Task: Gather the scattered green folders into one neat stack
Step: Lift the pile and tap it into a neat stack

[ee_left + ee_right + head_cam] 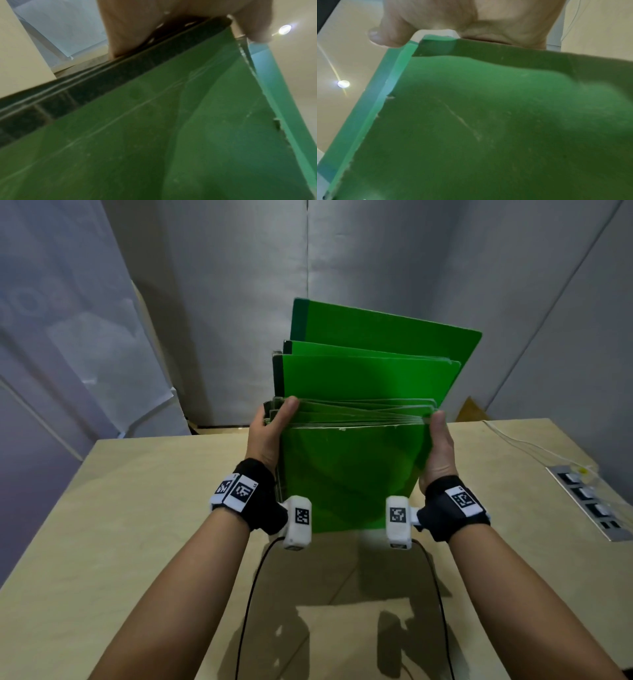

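A bundle of several green folders (352, 467) stands on edge above the light wooden table (137, 508), held between both hands. My left hand (270, 429) grips its left side, thumb over the front top corner. My right hand (440, 446) grips the right side, thumb up along the edge. Three folders (376, 350) at the back stick up higher than the rest and lean right. In the left wrist view the green folder face (154, 135) fills the frame below my left hand (154, 20). In the right wrist view my right hand (453, 20) clasps the folder (488, 121) corner.
A power strip (589, 501) with a white cable (520, 443) lies at the table's right edge. Grey curtain walls (205, 302) close in behind and on both sides. Black wrist-camera cables (253, 594) hang over the near table.
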Demonstrator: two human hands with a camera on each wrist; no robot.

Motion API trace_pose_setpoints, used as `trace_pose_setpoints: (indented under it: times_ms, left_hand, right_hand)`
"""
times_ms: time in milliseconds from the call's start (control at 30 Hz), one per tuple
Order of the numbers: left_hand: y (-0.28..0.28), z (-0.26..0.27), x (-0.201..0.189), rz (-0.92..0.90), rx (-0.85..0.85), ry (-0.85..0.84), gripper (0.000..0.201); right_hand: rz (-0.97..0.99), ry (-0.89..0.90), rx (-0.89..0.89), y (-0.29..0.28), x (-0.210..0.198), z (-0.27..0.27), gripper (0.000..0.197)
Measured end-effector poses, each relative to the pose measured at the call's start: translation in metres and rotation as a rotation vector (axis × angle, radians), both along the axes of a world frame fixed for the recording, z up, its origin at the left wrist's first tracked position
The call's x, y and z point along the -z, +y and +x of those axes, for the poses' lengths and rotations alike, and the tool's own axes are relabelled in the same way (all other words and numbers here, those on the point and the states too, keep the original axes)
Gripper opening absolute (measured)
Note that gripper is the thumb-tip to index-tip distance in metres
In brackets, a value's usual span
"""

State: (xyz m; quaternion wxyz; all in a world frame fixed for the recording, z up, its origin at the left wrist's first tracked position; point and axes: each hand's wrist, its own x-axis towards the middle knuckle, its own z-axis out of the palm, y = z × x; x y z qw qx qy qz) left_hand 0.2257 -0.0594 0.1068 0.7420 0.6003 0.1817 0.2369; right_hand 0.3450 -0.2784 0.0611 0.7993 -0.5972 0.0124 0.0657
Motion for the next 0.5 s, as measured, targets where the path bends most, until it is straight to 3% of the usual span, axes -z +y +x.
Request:
trace_pose_setpoints:
  times_ms: [100,200,300,433,500]
  left_hand:
    - [0.003,0.001,-0.001,-0.070,0.001,0.013,0.074]
    - [0.006,0.000,0.000,-0.146,0.030,-0.018,0.057]
    - [0.010,-0.002,0.001,-0.195,-0.006,0.056,0.036]
    - [0.012,0.000,0.000,-0.172,-0.018,0.107,0.028]
    - [0.008,0.001,-0.009,-0.120,-0.020,0.078,0.026]
  right_hand:
    - [-0.018,0.005,-0.010,0.004,-0.024,-0.006,0.094]
    - [-0.039,0.028,-0.026,0.006,-0.033,0.001,0.092]
    - [-0.041,0.041,-0.012,0.007,-0.027,0.007,0.092]
    - [-0.068,0.088,0.012,0.006,-0.023,0.009,0.090]
    - [-0.066,0.115,0.042,0.004,-0.020,0.011,0.078]
